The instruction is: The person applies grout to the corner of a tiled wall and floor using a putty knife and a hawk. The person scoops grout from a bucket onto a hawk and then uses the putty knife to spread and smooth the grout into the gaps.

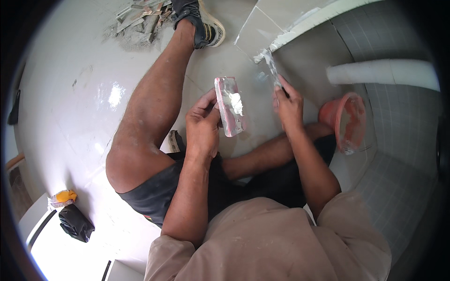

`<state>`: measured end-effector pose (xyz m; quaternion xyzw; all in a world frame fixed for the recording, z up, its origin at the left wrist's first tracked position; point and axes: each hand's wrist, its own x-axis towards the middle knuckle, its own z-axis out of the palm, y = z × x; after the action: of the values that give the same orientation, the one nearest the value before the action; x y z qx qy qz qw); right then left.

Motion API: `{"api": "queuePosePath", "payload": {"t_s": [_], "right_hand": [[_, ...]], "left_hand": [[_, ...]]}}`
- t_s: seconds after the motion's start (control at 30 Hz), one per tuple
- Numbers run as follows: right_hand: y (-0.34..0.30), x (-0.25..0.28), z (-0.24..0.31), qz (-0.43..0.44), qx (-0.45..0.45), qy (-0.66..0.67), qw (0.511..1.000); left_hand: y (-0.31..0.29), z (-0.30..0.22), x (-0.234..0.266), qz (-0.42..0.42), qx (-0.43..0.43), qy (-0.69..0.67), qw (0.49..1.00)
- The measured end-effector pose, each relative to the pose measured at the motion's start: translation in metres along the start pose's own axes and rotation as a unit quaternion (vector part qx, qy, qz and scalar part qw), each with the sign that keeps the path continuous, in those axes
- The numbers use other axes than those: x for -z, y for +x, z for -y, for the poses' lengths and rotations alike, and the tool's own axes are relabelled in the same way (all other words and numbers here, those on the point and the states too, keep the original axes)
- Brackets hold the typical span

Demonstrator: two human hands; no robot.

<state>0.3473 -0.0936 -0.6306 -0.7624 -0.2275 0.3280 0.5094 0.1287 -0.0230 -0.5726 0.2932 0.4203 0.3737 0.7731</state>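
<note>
My left hand (203, 124) is closed around the edge of a small rectangular board (226, 117), pinkish and smeared, held up in front of me. A lump of white paste (236, 103) sits on its face. In my right hand (289, 104) is a putty knife (272, 66), its blade coated with the same white. The blade's tip is at the corner of a tiled ledge (276, 28), where white paste lines the edge. Whether the blade presses on the ledge or is just beside it, I cannot tell.
An orange-red bucket (341, 118) stands by my right leg, below a white pipe (384, 73). Rubble and tile scraps (147, 16) lie beyond my left shoe (201, 28). A black bag (76, 224) and a yellow packet (63, 198) lie at the lower left.
</note>
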Motion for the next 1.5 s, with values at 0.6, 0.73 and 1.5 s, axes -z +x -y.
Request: {"api": "queuePosePath", "payload": {"t_s": [0.6, 0.73, 1.5], "right_hand": [[-0.009, -0.011, 0.013, -0.011, 0.027, -0.023, 0.999], [0.005, 0.011, 0.028, 0.006, -0.033, 0.014, 0.999], [0.011, 0.036, 0.031, 0.035, -0.011, -0.062, 0.997]], "left_hand": [[0.003, 0.002, 0.000, 0.008, -0.003, -0.019, 1.000], [0.003, 0.001, 0.002, 0.002, 0.005, -0.011, 1.000], [0.004, 0.002, 0.003, -0.001, 0.002, -0.031, 1.000]]}}
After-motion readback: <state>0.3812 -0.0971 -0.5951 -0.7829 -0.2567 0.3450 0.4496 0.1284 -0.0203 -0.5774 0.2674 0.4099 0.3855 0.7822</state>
